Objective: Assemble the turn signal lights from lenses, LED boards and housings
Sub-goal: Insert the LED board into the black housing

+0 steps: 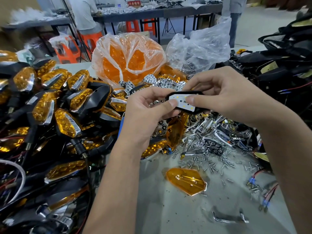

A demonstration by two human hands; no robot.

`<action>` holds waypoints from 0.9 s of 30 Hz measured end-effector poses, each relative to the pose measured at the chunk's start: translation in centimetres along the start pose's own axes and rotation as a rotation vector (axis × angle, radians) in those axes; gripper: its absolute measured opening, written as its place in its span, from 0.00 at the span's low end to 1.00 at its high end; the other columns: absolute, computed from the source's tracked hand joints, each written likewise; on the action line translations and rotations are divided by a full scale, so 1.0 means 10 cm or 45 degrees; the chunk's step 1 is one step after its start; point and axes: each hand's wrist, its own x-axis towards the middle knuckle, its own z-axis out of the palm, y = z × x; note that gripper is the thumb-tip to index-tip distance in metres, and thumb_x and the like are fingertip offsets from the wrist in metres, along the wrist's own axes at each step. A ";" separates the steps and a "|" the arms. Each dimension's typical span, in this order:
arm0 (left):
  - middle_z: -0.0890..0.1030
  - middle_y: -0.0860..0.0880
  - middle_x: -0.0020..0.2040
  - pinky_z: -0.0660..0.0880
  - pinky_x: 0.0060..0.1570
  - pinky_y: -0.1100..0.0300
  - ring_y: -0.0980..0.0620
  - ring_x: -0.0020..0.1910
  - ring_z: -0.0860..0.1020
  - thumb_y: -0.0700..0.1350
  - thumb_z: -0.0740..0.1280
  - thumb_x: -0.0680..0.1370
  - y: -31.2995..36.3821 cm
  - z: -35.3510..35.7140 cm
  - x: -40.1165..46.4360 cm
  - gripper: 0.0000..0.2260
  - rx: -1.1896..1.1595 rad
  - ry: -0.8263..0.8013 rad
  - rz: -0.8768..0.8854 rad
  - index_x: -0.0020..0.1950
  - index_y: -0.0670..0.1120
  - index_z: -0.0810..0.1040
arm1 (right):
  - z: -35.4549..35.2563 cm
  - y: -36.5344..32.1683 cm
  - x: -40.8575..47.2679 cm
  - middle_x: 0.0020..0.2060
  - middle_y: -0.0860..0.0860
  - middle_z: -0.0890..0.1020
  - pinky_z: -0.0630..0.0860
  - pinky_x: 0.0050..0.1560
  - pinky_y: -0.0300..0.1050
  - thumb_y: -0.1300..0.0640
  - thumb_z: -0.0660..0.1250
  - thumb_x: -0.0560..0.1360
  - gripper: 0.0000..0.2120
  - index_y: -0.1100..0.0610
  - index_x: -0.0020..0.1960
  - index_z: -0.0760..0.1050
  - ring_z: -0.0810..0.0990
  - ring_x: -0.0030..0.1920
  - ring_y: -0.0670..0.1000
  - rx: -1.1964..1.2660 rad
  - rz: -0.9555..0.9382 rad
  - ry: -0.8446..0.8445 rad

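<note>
both hands, left hand (145, 112) and right hand (224, 97), pinch a black housing (199, 110) with the led board (183, 103) seated; the amber lens (186, 183) near the table's front edge is not yet fitted.

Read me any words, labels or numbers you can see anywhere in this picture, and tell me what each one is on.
"不合格区": white characters on the red sign above the far table; blurred, so this is a best reading.
White LED board held by both hands: dark marks, too small to read.
Label on the dark part at the right table edge: too blurred to read.
</note>
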 end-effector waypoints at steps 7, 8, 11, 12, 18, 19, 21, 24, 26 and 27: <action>0.86 0.41 0.44 0.81 0.39 0.63 0.48 0.40 0.85 0.31 0.73 0.76 0.01 0.02 0.01 0.06 -0.069 0.046 -0.049 0.48 0.40 0.86 | 0.01 0.02 0.02 0.41 0.55 0.88 0.79 0.36 0.38 0.53 0.73 0.78 0.04 0.49 0.52 0.85 0.85 0.37 0.49 0.012 0.036 -0.006; 0.86 0.40 0.45 0.81 0.38 0.63 0.48 0.40 0.85 0.31 0.72 0.77 0.01 0.02 0.01 0.05 -0.068 0.055 -0.055 0.48 0.39 0.85 | 0.01 0.02 0.02 0.41 0.56 0.87 0.79 0.35 0.38 0.51 0.73 0.77 0.05 0.49 0.52 0.85 0.85 0.37 0.50 0.007 0.036 0.001; 0.86 0.38 0.46 0.81 0.38 0.63 0.47 0.42 0.85 0.31 0.72 0.77 0.00 0.04 0.01 0.05 -0.051 0.067 -0.065 0.49 0.38 0.85 | 0.03 0.01 0.03 0.40 0.61 0.86 0.82 0.34 0.53 0.48 0.72 0.75 0.07 0.48 0.51 0.85 0.84 0.38 0.63 -0.044 0.022 0.025; 0.86 0.38 0.46 0.81 0.38 0.63 0.47 0.42 0.85 0.31 0.71 0.78 0.00 0.04 0.01 0.05 -0.043 0.069 -0.066 0.49 0.38 0.85 | 0.03 0.01 0.04 0.39 0.61 0.86 0.81 0.36 0.60 0.47 0.72 0.75 0.08 0.48 0.51 0.85 0.84 0.38 0.65 -0.062 0.019 0.029; 0.86 0.46 0.40 0.82 0.39 0.62 0.50 0.39 0.85 0.32 0.72 0.78 -0.02 0.04 0.02 0.05 -0.033 0.074 -0.045 0.47 0.40 0.85 | 0.05 0.00 0.04 0.39 0.64 0.84 0.82 0.35 0.58 0.46 0.72 0.75 0.09 0.49 0.51 0.84 0.83 0.37 0.66 -0.072 0.031 0.051; 0.86 0.46 0.39 0.82 0.39 0.62 0.51 0.38 0.85 0.31 0.72 0.78 -0.02 0.04 0.02 0.06 -0.028 0.075 -0.040 0.46 0.41 0.85 | 0.04 0.00 0.04 0.38 0.64 0.84 0.82 0.34 0.56 0.46 0.72 0.75 0.09 0.49 0.50 0.84 0.83 0.37 0.66 -0.072 0.033 0.054; 0.86 0.46 0.40 0.82 0.38 0.62 0.51 0.38 0.85 0.31 0.72 0.78 -0.02 0.05 0.02 0.06 -0.025 0.080 -0.029 0.46 0.41 0.85 | 0.05 0.01 0.05 0.38 0.63 0.84 0.82 0.32 0.53 0.47 0.72 0.74 0.08 0.49 0.49 0.84 0.83 0.37 0.65 -0.080 0.033 0.076; 0.86 0.45 0.42 0.81 0.38 0.62 0.51 0.38 0.84 0.33 0.72 0.79 -0.01 0.08 0.03 0.05 -0.053 0.145 -0.011 0.49 0.41 0.86 | 0.13 0.02 0.07 0.37 0.63 0.85 0.80 0.32 0.56 0.49 0.73 0.73 0.06 0.51 0.46 0.83 0.83 0.34 0.63 -0.043 0.064 0.191; 0.86 0.47 0.41 0.81 0.38 0.61 0.54 0.36 0.83 0.37 0.72 0.80 -0.03 0.16 0.04 0.03 -0.088 0.249 -0.021 0.51 0.42 0.86 | 0.24 0.00 0.09 0.36 0.59 0.86 0.80 0.30 0.48 0.52 0.73 0.74 0.05 0.54 0.44 0.82 0.82 0.31 0.52 0.075 0.104 0.298; 0.85 0.48 0.40 0.82 0.39 0.59 0.56 0.36 0.82 0.40 0.71 0.81 -0.05 0.22 0.05 0.04 -0.100 0.292 -0.035 0.50 0.44 0.86 | 0.32 -0.02 0.10 0.35 0.57 0.86 0.78 0.29 0.43 0.55 0.73 0.75 0.04 0.55 0.43 0.82 0.80 0.30 0.48 0.158 0.122 0.353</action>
